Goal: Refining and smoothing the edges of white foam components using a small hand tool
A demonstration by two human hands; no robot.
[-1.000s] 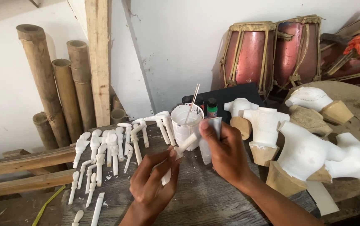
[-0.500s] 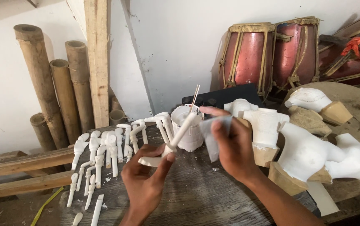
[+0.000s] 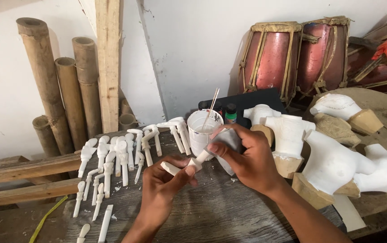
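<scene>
Since a second ago both hands dropped closer together: left hand pinches the small white carved piece, long axis pointing up-right toward my right hand, clenched around sandpaper.

White: small carved arm piece in the left hand; rows of carved limb pieces along the workbench's far edge; paint cup; carved torsos, with bare tan wood at their bases. Grey, weathered: workbench planks. Dark red with tan lacing: two drums. Tan-brown: bamboo poles. Green cap: small bottle. Black: box behind the cup.
</scene>
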